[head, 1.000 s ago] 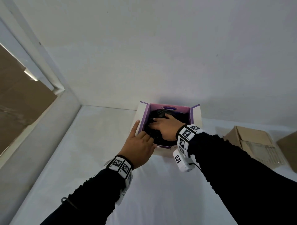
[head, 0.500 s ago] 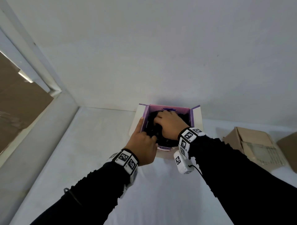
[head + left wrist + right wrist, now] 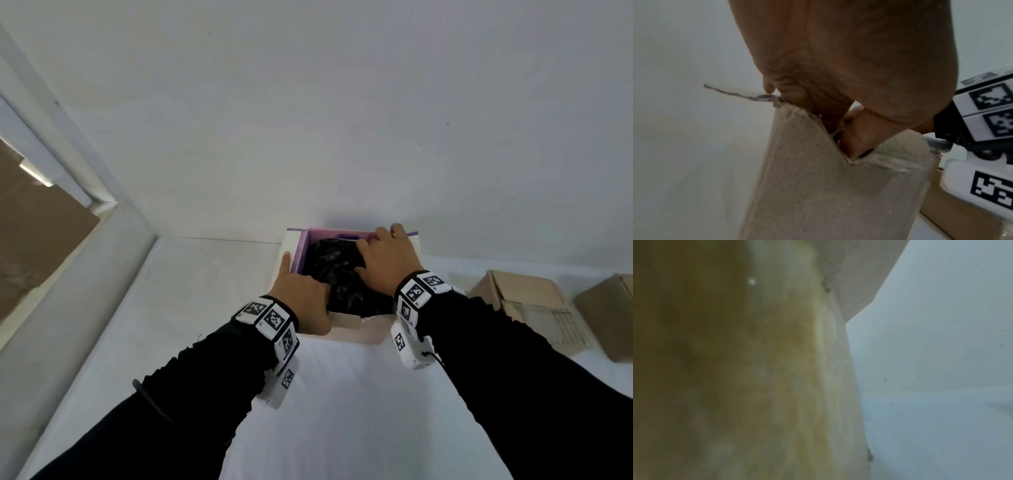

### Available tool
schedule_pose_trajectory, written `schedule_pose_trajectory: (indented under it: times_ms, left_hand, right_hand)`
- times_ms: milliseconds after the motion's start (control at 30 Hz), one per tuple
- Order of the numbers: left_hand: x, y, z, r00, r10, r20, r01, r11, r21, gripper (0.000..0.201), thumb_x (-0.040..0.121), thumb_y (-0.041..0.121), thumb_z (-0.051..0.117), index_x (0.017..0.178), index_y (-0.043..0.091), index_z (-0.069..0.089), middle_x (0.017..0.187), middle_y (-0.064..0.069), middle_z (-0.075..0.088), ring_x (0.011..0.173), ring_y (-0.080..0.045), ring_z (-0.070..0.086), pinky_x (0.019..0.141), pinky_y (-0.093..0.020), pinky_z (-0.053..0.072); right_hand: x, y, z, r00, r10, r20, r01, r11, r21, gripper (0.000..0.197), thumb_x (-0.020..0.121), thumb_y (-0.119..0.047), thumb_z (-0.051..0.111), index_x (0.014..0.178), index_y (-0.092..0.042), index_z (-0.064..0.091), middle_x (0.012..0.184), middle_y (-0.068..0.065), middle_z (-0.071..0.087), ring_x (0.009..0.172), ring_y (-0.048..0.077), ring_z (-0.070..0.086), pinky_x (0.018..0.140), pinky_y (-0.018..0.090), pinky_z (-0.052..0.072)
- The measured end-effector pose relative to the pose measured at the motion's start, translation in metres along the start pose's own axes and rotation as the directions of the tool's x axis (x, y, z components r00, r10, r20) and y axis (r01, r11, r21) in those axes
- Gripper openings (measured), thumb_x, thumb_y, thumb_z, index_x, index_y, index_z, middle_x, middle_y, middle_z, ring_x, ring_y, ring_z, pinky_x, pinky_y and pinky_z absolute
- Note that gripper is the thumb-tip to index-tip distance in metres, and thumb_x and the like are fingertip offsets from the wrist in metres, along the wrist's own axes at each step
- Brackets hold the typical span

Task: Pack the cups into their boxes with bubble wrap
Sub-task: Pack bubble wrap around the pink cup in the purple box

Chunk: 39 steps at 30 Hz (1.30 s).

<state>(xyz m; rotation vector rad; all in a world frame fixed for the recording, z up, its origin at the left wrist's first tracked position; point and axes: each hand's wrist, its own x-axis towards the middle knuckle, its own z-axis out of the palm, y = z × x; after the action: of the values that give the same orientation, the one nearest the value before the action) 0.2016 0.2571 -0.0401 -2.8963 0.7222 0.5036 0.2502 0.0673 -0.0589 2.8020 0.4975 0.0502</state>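
While left hand steadies the box, right hand presses the wrapped bundle.

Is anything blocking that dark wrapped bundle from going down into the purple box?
Nothing visible does. The dark wrapped bundle already sits inside the open purple-lined box. The right hand rests on its far side near the box's back wall, and the left hand is at the near left corner.
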Motion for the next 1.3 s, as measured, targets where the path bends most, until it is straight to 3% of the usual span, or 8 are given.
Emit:
schedule_pose_trajectory:
  times_ms: [167,300,467,700,867,1000,1200,1300]
  left_hand:
    - [-0.001,0.004,0.005,1.0,-0.002,0.023,0.002,1.0,-0.008,0.019,0.076,0.031,0.045,0.087,0.021,0.057,0.065,0.009,0.048,0.088,-0.024,0.06,0.111,-0.063,-0.009]
    - [-0.008,0.004,0.01,1.0,0.008,0.023,-0.008,1.0,-0.018,0.022,0.085,0.032,0.04,0.093,0.019,0.057,0.069,0.007,0.05,0.092,-0.022,0.06,0.112,-0.061,-0.009]
    - [-0.021,0.01,0.015,0.999,0.012,-0.043,-0.012,1.0,0.012,0.033,0.093,0.037,0.03,0.094,0.019,0.058,0.087,0.0,0.062,0.097,-0.024,0.059,0.113,-0.06,-0.002]
    - [-0.037,0.009,0.035,0.981,0.077,-0.176,-0.046,0.984,0.17,0.06,0.096,0.043,0.012,0.082,0.022,0.065,0.078,0.004,0.067,0.087,-0.021,0.061,0.115,-0.056,-0.003]
    - [-0.029,0.011,0.013,0.992,0.074,-0.097,-0.07,0.996,0.049,0.041,0.098,0.044,0.028,0.092,0.025,0.064,0.092,0.004,0.069,0.103,-0.016,0.06,0.116,-0.051,-0.004]
    - [-0.008,-0.008,-0.006,0.958,0.041,-0.283,-0.041,0.999,0.003,0.034,0.085,0.053,0.052,0.108,0.029,0.059,0.114,0.005,0.061,0.116,-0.017,0.052,0.11,-0.039,0.021]
    - [0.022,-0.023,-0.006,0.99,-0.008,-0.143,0.04,0.975,0.218,0.113,0.058,0.077,0.061,0.146,0.016,0.024,0.147,-0.001,0.036,0.143,-0.023,0.02,0.111,-0.064,-0.008]
    - [0.031,-0.025,0.001,0.992,0.016,-0.123,0.02,0.958,0.285,0.11,0.062,0.08,0.055,0.149,0.022,0.019,0.143,0.004,0.044,0.144,-0.025,0.01,0.104,-0.071,-0.016]
  right_hand:
    - [-0.006,0.001,0.009,0.99,0.028,0.14,-0.028,1.0,-0.005,0.044,0.098,-0.044,0.032,0.107,-0.015,0.064,0.103,0.002,0.07,0.129,0.025,0.036,0.114,0.053,0.0]
    - [-0.018,-0.004,0.0,0.99,0.021,0.142,-0.026,0.999,0.029,0.038,0.097,-0.041,0.037,0.105,-0.015,0.064,0.103,0.003,0.07,0.121,0.027,0.045,0.113,0.048,0.013]
    - [-0.053,-0.003,-0.002,0.989,-0.093,-0.119,0.114,0.976,0.184,0.033,0.091,-0.046,0.048,0.086,-0.018,0.064,0.087,0.0,0.067,0.095,0.025,0.055,0.089,0.042,0.035]
    - [-0.093,-0.01,-0.005,0.968,-0.249,0.035,0.238,0.954,0.183,0.074,0.091,-0.062,0.005,0.073,-0.024,0.067,0.073,-0.004,0.067,0.09,0.013,0.06,0.117,0.042,0.009]
    - [-0.084,-0.016,-0.015,0.97,-0.206,0.125,0.158,0.936,0.316,0.045,0.1,-0.046,0.03,0.088,-0.02,0.064,0.08,0.002,0.069,0.09,0.019,0.062,0.114,0.037,0.02]
    - [-0.059,-0.004,-0.033,0.998,-0.037,0.057,-0.005,0.795,0.607,0.018,0.085,-0.034,0.065,0.095,-0.02,0.059,0.094,0.0,0.065,0.092,0.023,0.062,0.074,0.03,0.044]
    - [0.0,-0.002,-0.033,0.96,-0.056,0.275,-0.094,0.858,0.504,0.091,0.059,-0.04,0.085,0.136,-0.02,0.041,0.135,0.005,0.047,0.121,0.026,0.049,0.099,0.041,0.045]
    - [0.013,-0.008,-0.018,0.934,-0.063,0.353,-0.107,0.89,0.443,0.092,0.057,-0.044,0.084,0.136,-0.02,0.041,0.131,0.008,0.052,0.115,0.031,0.055,0.095,0.044,0.048]
